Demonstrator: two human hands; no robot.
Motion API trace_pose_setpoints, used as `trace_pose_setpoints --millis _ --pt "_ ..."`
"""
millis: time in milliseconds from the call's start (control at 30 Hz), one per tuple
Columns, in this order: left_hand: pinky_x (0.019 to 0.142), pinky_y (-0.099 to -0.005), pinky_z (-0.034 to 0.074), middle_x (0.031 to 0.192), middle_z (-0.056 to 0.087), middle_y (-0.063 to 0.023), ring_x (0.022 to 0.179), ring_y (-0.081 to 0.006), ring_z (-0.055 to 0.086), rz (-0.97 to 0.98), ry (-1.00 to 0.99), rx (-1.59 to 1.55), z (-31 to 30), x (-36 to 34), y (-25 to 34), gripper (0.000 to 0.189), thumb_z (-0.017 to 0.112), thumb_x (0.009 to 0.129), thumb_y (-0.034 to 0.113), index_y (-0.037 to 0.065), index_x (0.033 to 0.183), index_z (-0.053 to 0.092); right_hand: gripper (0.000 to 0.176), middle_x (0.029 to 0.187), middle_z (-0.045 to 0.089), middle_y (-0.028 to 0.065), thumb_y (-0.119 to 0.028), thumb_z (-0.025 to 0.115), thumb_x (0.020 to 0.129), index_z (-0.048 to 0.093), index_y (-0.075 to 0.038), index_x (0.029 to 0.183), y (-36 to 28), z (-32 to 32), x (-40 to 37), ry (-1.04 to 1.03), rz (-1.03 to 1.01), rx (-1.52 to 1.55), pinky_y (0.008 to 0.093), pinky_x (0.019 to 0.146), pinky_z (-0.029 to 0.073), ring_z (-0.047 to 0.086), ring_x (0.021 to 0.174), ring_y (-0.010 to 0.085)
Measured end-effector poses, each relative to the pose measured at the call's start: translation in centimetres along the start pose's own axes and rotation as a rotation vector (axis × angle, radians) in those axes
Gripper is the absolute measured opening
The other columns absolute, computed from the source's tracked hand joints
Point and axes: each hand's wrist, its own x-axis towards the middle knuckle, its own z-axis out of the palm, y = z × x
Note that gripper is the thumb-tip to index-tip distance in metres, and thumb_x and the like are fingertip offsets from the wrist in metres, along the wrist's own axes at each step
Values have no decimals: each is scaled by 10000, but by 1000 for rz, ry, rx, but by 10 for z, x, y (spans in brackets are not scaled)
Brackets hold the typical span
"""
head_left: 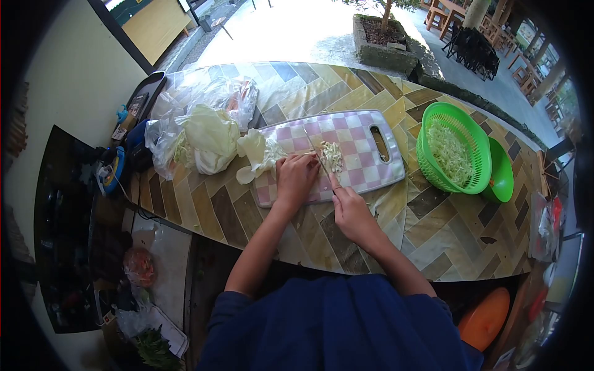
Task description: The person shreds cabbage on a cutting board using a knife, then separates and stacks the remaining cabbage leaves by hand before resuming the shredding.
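Observation:
A pink-and-white checked cutting board (pixel 362 139) lies on the table. My right hand (pixel 357 216) is closed around the handle of a knife (pixel 311 143), its index finger stretched along the top of the blade. The blade points away from me across the board. My left hand (pixel 296 179) presses with curled fingers on cabbage, close to the left side of the blade; most of that piece is under the fingers. Shredded cabbage (pixel 332 157) lies right of the blade. Loose cabbage leaves (pixel 252 151) rest at the board's left edge.
A larger cabbage (pixel 210 139) sits left of the board beside clear plastic bags (pixel 164 133). On the right, a green basket (pixel 427 162) holds shredded cabbage, with a green bowl (pixel 502 176) partly behind it. A dark screen (pixel 65 235) stands at the left.

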Motion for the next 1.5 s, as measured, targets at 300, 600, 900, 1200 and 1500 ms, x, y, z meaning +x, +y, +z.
trace_pose_setpoints --millis 300,600,900,1200,1500 --pt "884 -384 417 958 704 -72 903 -263 648 97 64 -27 2 0 -4 117 637 852 159 61 871 698 565 1010 558 346 -47 438 916 309 17 1462 -5 16 4 -8 67 -36 513 815 479 589 898 498" --pt "855 -380 423 914 682 -66 873 -264 649 76 -25 -39 -7 5 -6 99 646 834 145 63 859 697 538 937 587 297 -48 461 921 359 5 1447 8 31 26 93 7 -117 495 809 468 584 863 459" --pt "887 -393 420 964 689 -66 910 -272 651 110 -87 -30 -8 4 -13 153 653 852 191 52 898 694 515 994 612 300 -125 466 952 370 -32 1449 -5 -8 -8 26 146 21 478 840 463 597 942 449" --pt "893 -377 402 998 678 -55 957 -251 638 162 -68 -52 -11 -6 -15 152 649 863 198 59 901 697 547 1026 573 257 -77 475 932 352 -33 1463 -12 5 -22 159 13 97 451 857 454 571 938 419" --pt "886 -381 385 949 662 -57 922 -253 631 136 -42 -1 -4 -5 -14 149 639 865 210 69 873 685 554 997 531 248 -93 452 949 315 -45 1483 -27 15 -34 130 52 -26 476 797 471 577 873 426"
